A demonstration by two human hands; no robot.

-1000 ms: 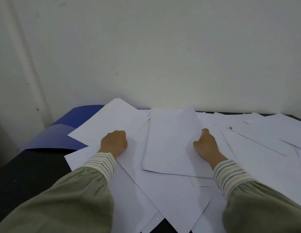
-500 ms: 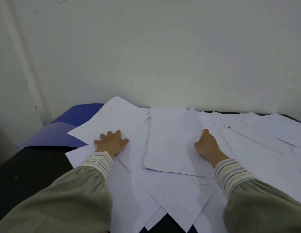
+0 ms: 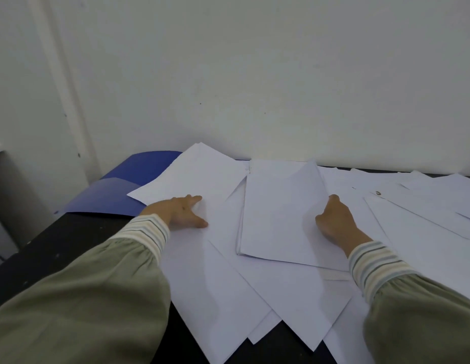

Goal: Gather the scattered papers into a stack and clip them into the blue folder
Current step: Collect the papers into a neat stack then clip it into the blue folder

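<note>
White, thin, smooth sheets of loose paper fan across the matt black worktop through the centre and right of the frame. A squared stack of white sheets lies mid-frame. The left hand presses flat with fingers spread on a sheet; the right hand rests at the stack's right edge, fingers hidden, so I cannot tell its hold. Slick sheets could slide or crease if dragged. The glossy blue card folder sits left of centre, partly under paper
</note>
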